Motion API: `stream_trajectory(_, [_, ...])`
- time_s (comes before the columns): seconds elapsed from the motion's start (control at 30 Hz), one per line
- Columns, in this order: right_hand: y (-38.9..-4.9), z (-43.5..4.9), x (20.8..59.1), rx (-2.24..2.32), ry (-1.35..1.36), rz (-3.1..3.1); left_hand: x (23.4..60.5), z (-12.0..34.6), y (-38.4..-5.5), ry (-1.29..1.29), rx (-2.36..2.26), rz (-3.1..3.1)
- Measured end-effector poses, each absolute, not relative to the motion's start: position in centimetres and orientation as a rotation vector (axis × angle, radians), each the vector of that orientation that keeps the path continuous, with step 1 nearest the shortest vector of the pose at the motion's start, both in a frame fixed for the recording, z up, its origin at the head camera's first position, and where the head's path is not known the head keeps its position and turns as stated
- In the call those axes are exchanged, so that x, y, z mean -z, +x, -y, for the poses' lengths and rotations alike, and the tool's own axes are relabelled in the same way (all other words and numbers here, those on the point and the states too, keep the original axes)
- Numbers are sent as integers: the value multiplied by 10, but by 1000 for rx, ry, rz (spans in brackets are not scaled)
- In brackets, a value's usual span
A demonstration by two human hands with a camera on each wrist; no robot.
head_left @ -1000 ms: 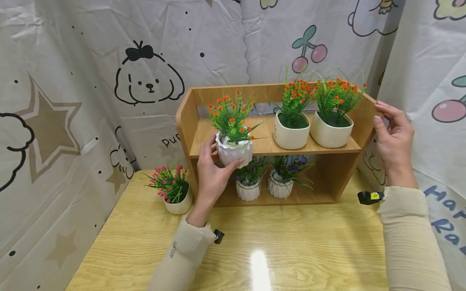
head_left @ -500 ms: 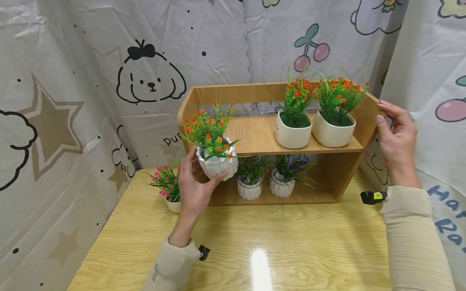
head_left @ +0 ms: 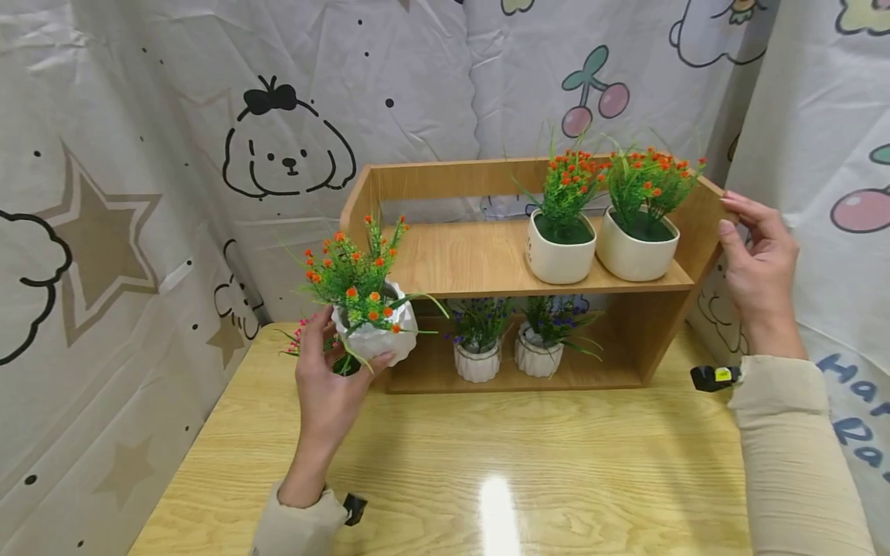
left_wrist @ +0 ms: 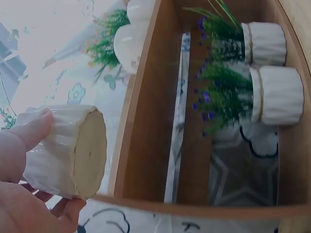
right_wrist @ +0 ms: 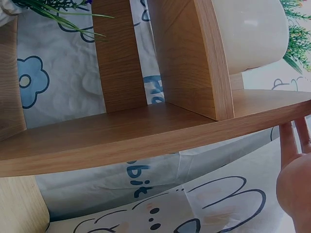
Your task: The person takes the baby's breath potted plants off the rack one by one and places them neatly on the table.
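Note:
My left hand (head_left: pixel 330 394) grips a white fluted pot (head_left: pixel 389 336) with orange-flowered artificial greenery (head_left: pixel 358 274), tilted, in front of the shelf's left end. In the left wrist view the pale underside (left_wrist: pixel 91 154) of this pot shows, with thumb and fingers around its wall. My right hand (head_left: pixel 761 270) touches the right side panel of the wooden shelf (head_left: pixel 459 259) with its fingertips near the upper edge. In the right wrist view, straight fingers (right_wrist: pixel 287 145) meet the panel's edge. Partly hidden behind my left hand stands a pink-flowered plant (head_left: pixel 295 340) on the table.
Two cream pots, a left one (head_left: pixel 562 251) and a right one (head_left: pixel 640 247), with orange flowers stand on the upper shelf's right half. Below are two white ribbed pots, one left (head_left: pixel 477 363) and one right (head_left: pixel 538 355), with purple flowers. Printed cloth (head_left: pixel 431 93) surrounds the wooden table (head_left: pixel 556 463).
My left hand has carried the orange-flowered pot left and down, from before the upper shelf to the shelf's left end, now covering much of the pink-flowered plant. My right hand stays at the panel.

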State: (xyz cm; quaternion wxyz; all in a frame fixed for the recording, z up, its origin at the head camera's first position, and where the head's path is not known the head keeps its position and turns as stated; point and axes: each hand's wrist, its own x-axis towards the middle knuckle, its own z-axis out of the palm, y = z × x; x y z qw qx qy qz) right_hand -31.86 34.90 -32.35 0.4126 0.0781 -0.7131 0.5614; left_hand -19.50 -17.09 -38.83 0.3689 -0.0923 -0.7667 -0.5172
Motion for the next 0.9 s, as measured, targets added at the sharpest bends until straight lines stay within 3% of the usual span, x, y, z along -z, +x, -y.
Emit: stream_trajectory(0.9, [-319, -347, 322, -1400, 182, 1801, 421, 275, -180, 103, 1284, 1905])
